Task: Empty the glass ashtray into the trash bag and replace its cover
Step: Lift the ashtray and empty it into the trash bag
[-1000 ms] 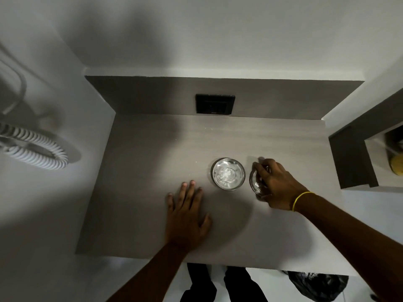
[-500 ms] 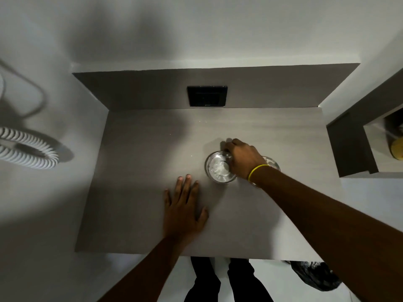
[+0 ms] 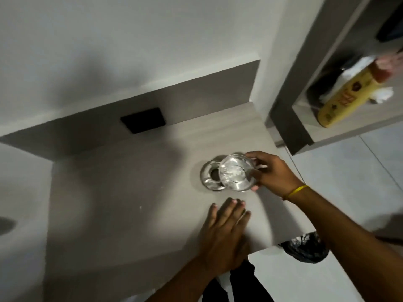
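Grey counter [image 3: 130, 192]: right hand [image 3: 274, 175] clamps ashtray [image 3: 237, 173] beside cover [image 3: 211, 176], left hand [image 3: 226, 227] flat, fingers together; keep it level until over bag [image 3: 305, 249].

The scene is dim and grey, lit softly from above and behind the person, so broad soft-edged shadows fall forward across the worktop [image 3: 122, 192] and up the white wall [image 3: 152, 40]. A dark shadow pools just left of the metal cover [image 3: 210, 176]. The glass ashtray [image 3: 237, 173] catches small bright glints, its pale contents washed out. Motion blur smears the whole frame: the left hand [image 3: 224, 232] is soft at its edges, and the yellow can [image 3: 349, 97] on the shelf at right is streaked and unreadable. Wide-angle distortion tilts and bends the wall edges and shelf frame toward the corners. The black trash bag [image 3: 305, 249] shows faint sheen.
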Demonstrator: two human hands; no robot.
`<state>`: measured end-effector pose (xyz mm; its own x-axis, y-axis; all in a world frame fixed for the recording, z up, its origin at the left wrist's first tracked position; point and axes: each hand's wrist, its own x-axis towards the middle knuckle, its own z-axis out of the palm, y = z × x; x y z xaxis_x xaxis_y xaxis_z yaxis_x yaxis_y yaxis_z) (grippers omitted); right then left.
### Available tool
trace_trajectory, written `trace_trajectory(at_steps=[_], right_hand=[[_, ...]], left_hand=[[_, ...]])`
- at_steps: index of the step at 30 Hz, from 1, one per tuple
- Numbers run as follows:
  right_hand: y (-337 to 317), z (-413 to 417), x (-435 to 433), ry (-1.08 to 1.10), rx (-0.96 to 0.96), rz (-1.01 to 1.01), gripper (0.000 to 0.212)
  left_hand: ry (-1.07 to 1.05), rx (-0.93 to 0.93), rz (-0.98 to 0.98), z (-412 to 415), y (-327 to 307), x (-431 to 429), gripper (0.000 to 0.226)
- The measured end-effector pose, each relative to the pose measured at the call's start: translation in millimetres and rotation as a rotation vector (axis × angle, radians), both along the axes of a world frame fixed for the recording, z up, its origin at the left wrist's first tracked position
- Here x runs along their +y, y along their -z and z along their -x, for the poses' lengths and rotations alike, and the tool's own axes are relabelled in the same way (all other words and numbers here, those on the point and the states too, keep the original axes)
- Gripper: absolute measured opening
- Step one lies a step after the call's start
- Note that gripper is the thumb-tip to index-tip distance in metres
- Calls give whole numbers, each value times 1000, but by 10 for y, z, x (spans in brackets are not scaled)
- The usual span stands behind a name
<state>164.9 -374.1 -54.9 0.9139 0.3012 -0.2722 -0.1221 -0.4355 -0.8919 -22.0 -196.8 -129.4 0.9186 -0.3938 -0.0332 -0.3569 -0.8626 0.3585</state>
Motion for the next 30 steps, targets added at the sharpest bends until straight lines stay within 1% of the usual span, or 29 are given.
trace_trajectory(at_steps=[3, 6, 8, 10, 13, 16, 18, 21, 23, 25, 27, 29, 30], right_hand=[[80, 335, -793, 224, 127, -139, 50], [250, 754, -1475, 415, 201, -153, 53], [390, 1054, -1818, 573, 211, -160, 56], [565, 1353, -2099, 744, 170, -128, 61], [919, 1697, -2356, 940, 134, -85, 65], [1212, 1908, -2521, 1053, 104, 57, 68], [1359, 1948, -2595, 1033, 54, 233, 72], [1639, 1904, -2747, 878, -40, 464, 81], [1902, 1813, -2845, 693, -60, 625, 91], [2232, 1742, -2970, 445, -69, 791, 111], [2564, 1693, -3068, 210, -16, 928, 127], [2901, 1638, -3169, 63, -3, 988, 129], [3042, 1605, -3190, 13, 6, 1023, 125]], left_hand=[[191, 47, -35, -323, 14, -447, 68], [350, 88, -80, -572, 89, -822, 73], [436, 80, -101, -700, 135, -1010, 75], [512, 48, -137, -795, 170, -1169, 76], [545, 19, -187, -871, 175, -1237, 76], [543, 7, -211, -875, 165, -1275, 75], [527, 13, -200, -871, 162, -1282, 74], [536, -3, -211, -858, 201, -1283, 78], [536, -16, -204, -864, 238, -1271, 80], [540, -33, -206, -859, 252, -1268, 80], [540, -44, -200, -858, 258, -1266, 78], [538, -58, -195, -848, 283, -1266, 77], [538, -60, -188, -846, 293, -1262, 77]])
